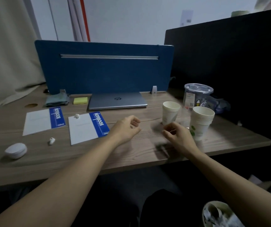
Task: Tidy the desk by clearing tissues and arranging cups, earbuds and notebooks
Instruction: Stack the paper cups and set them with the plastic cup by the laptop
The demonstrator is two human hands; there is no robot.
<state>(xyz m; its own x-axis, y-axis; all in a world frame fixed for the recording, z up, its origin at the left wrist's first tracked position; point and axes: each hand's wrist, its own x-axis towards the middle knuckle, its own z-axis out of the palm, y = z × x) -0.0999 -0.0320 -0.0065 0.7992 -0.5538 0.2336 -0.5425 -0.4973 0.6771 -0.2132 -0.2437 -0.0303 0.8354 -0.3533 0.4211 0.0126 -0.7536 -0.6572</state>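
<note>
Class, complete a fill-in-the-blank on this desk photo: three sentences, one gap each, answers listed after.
1. One earbud lies on top of a ____.
2. The closed laptop sits in front of the ____ divider panel.
3. The sticky notes beside the laptop are ____.

Answers: notebook; blue; yellow

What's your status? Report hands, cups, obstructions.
Left hand and right hand empty, loosely curled above desk. Two cup stacks unmerged. Nothing blocking.

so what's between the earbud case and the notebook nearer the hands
In the head view, one loose earbud lies on the bare desk between the earbud case and that notebook.
</note>
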